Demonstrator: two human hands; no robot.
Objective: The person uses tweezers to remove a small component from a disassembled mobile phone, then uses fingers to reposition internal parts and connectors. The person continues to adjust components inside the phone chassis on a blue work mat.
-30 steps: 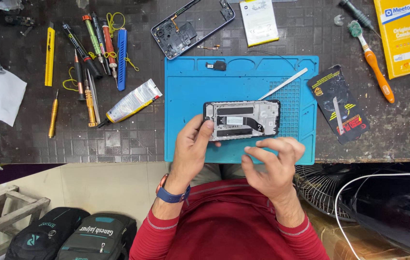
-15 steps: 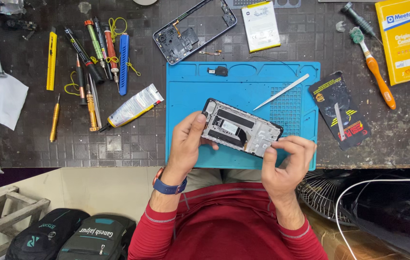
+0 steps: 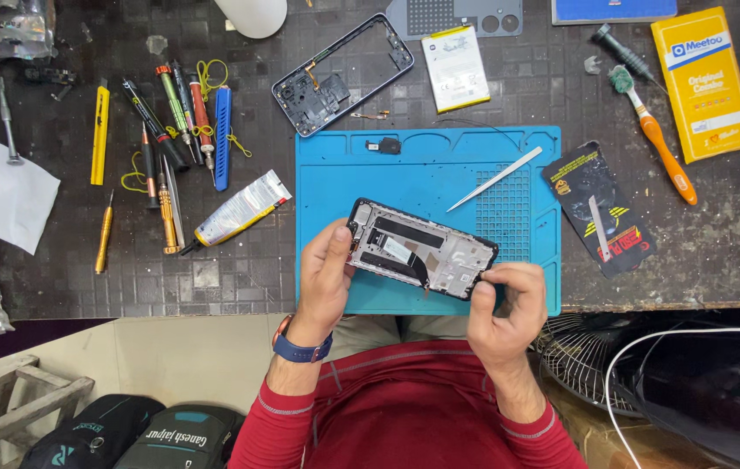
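- The right hand (image 3: pixel 502 306) pinches the lower right corner of an opened phone frame (image 3: pixel 422 248), fingers curled tight on it.
- The left hand (image 3: pixel 325 276) grips the frame's left end, thumb pressed on its inner face.
- The frame is tilted, held just above the near edge of the blue mat (image 3: pixel 426 165), insides facing up.
- Farther on, metal tweezers (image 3: pixel 494 178) lie on the mat's right half.
- Beyond the mat's far edge rest a back housing (image 3: pixel 344 74) and a white battery (image 3: pixel 456 68).
- A glue tube (image 3: pixel 238 211) lies on the worktop left of the mat.
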